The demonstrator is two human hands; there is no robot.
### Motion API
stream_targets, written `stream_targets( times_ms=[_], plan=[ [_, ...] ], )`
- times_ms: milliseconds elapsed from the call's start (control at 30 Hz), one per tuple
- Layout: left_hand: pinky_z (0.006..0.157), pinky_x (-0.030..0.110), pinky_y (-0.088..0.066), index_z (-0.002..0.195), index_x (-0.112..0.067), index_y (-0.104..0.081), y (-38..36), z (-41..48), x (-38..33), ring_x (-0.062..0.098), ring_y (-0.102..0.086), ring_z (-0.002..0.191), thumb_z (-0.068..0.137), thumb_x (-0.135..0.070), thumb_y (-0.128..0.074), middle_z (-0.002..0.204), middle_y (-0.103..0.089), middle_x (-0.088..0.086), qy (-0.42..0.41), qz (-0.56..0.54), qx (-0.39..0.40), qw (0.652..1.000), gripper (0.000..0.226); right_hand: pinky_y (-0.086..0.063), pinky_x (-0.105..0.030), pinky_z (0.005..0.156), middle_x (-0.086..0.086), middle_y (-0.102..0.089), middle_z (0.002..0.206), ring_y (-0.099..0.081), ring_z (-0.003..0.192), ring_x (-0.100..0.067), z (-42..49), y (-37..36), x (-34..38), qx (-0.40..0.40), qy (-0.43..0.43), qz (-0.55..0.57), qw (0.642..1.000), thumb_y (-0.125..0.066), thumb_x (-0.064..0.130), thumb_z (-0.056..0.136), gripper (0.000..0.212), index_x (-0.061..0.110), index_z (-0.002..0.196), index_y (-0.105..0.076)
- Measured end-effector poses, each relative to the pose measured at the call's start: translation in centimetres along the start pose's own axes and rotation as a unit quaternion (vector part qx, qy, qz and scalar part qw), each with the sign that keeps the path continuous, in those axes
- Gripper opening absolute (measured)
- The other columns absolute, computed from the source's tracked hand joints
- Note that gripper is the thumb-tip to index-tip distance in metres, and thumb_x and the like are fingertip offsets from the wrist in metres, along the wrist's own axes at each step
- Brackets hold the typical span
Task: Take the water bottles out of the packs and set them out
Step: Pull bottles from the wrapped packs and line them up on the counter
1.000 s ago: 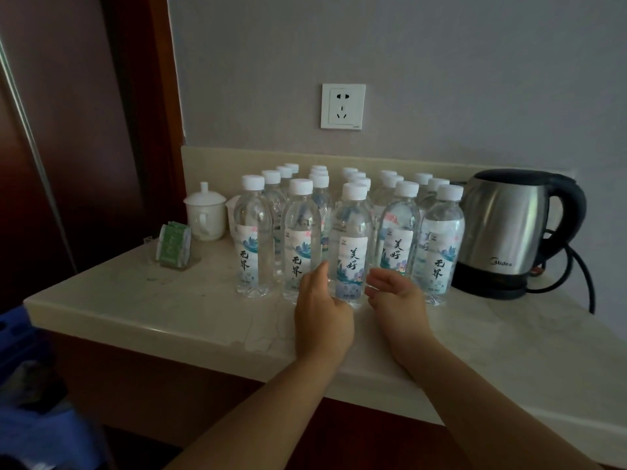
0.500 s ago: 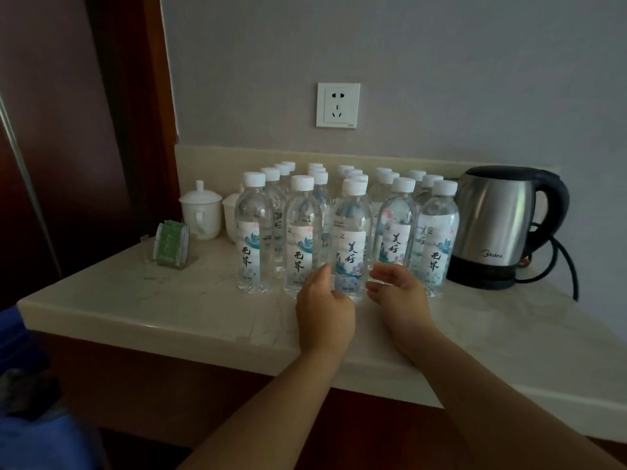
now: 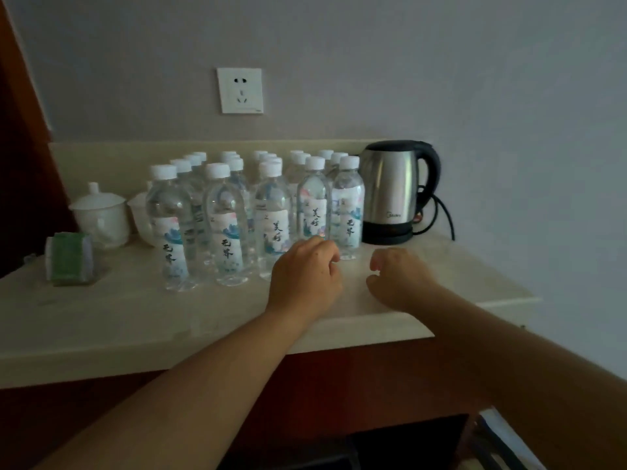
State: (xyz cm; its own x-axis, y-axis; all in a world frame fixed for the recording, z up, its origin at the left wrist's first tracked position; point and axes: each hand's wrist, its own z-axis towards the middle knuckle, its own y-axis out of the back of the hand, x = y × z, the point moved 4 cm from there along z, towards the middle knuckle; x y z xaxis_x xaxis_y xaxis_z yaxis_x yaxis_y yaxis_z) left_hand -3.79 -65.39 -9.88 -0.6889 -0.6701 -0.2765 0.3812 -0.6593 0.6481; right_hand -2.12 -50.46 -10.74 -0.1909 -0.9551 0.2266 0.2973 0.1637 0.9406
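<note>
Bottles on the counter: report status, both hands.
Right hand loosely curled, empty. Left hand curled before front-row bottles, contact unclear. All upright, unwrapped. Kettle beside row.

- I'm seeing a bunch of clear water bottles [image 3: 226,228], white caps, blue-pink labels with black lettering.
- All upright, packed in tidy rows on the pale countertop [image 3: 118,317], five up front.

A: Where does it look from?
B: The person's head, forward and slightly down at the counter [image 3: 101,320], facing the wall [image 3: 373,62].
A: How near?
B: Near: both arms [image 3: 210,378] run in from the bottom edge onto the counter's front.
</note>
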Motion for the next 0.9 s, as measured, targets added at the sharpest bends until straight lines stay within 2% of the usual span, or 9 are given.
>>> stream_targets(
  times_ms=[100, 200, 333, 500, 733, 900],
  plan=[
    [0.068, 0.026, -0.033, 0.091, -0.014, -0.062, -2.3, 0.7, -3.1, 0.017, -0.051, 0.089, 0.083, -0.012, -0.049, 0.093, -0.06, -0.002, -0.021, -0.01, 0.042, 0.999, 0.016, -0.041, -0.03, 0.082, -0.007, -0.057, 0.12, -0.054, 0.109, -0.026, -1.5, 1.7, -3.1, -0.002, -0.025, -0.031, 0.999, -0.053, 0.024, 0.087, 0.029, 0.015, 0.114, -0.058],
    [0.069, 0.027, -0.033, 0.097, -0.015, -0.063, -4.5, 1.5, -6.8, 0.018, -0.051, 0.094, 0.084, -0.017, -0.048, 0.098, -0.06, -0.002, -0.047, -0.01, 0.072, 0.996, 0.02, -0.044, -0.032, 0.083, -0.007, -0.058, 0.119, -0.056, 0.106, -0.027, -3.2, 3.8, -7.0, -0.014, -0.061, -0.049, 0.997, -0.052, 0.023, 0.087, 0.03, 0.015, 0.115, -0.059],
    [0.07, 0.027, -0.033, 0.097, -0.017, -0.063, -7.3, 2.3, -12.4, 0.019, -0.052, 0.095, 0.085, -0.02, -0.049, 0.099, -0.06, -0.002, -0.065, -0.012, 0.08, 0.995, 0.019, -0.047, -0.032, 0.079, -0.006, -0.061, 0.113, -0.058, 0.101, -0.026, -5.2, 6.5, -13.0, -0.03, -0.099, -0.075, 0.992, -0.052, 0.024, 0.087, 0.027, 0.016, 0.111, -0.06],
    [0.07, 0.028, -0.034, 0.095, -0.018, -0.063, -11.4, 3.2, -20.7, 0.02, -0.052, 0.096, 0.084, -0.021, -0.047, 0.1, -0.062, -0.002, -0.088, -0.037, 0.097, 0.991, 0.02, -0.042, -0.028, 0.073, -0.006, -0.061, 0.111, -0.059, 0.097, -0.026, -7.8, 9.4, -21.7, -0.035, -0.13, -0.104, 0.985, -0.05, 0.024, 0.087, 0.027, 0.015, 0.11, -0.06],
    [0.061, 0.026, -0.029, 0.083, -0.017, -0.06, -18.3, 2.6, -33.5, 0.016, -0.045, 0.075, 0.085, -0.026, -0.049, 0.084, -0.058, -0.003, -0.115, -0.077, 0.092, 0.986, 0.015, -0.045, -0.03, 0.075, -0.005, -0.062, 0.112, -0.06, 0.098, -0.025, -11.9, 12.3, -34.3, -0.02, -0.178, -0.154, 0.972, -0.049, 0.027, 0.088, 0.029, 0.016, 0.113, -0.059],
    [0.059, 0.027, -0.029, 0.083, -0.015, -0.059, -22.8, 2.2, -38.5, 0.015, -0.045, 0.075, 0.086, -0.025, -0.046, 0.083, -0.057, -0.003, -0.147, -0.055, 0.13, 0.979, 0.016, -0.041, -0.029, 0.074, -0.005, -0.06, 0.113, -0.059, 0.1, -0.026, -13.3, 12.3, -40.8, 0.003, -0.2, -0.165, 0.966, -0.048, 0.027, 0.088, 0.03, 0.017, 0.115, -0.059]
  ],
)
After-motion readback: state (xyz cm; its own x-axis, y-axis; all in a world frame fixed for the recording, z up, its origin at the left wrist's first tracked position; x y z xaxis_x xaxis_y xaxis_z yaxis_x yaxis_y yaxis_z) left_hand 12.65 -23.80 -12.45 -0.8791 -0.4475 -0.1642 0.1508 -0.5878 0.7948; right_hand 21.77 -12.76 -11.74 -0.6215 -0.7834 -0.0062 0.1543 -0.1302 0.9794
